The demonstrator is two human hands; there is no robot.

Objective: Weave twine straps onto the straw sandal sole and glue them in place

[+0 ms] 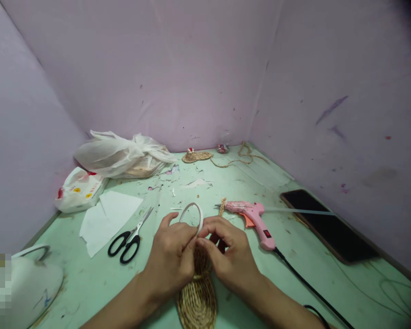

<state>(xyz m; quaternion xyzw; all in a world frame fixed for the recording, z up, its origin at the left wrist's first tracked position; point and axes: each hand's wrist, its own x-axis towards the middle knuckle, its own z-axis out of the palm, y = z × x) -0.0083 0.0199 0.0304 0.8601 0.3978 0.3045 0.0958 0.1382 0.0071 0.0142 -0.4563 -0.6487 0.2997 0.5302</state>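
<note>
A small slipper-shaped sole (197,301) of coiled brown twine points away from me, its far end between my hands. My left hand (174,251) is closed around the left of that end, thumb pressed along it. My right hand (229,251) pinches thumb and forefinger at the end of a white strip (201,212), which curves up in a loop above both hands. The fingers hide where the strip meets the sole. Just beyond my right hand lies a pink glue gun (250,210) with a short braided twine piece (222,207) by its nozzle.
Black-handled scissors (132,240) and white paper (109,217) lie left. Behind are a tissue pack (80,189), a plastic bag (123,155), a beaded twine slipper (197,156) and a bead jar (223,148). A phone (329,226) lies right, near the glue gun's cord (311,285).
</note>
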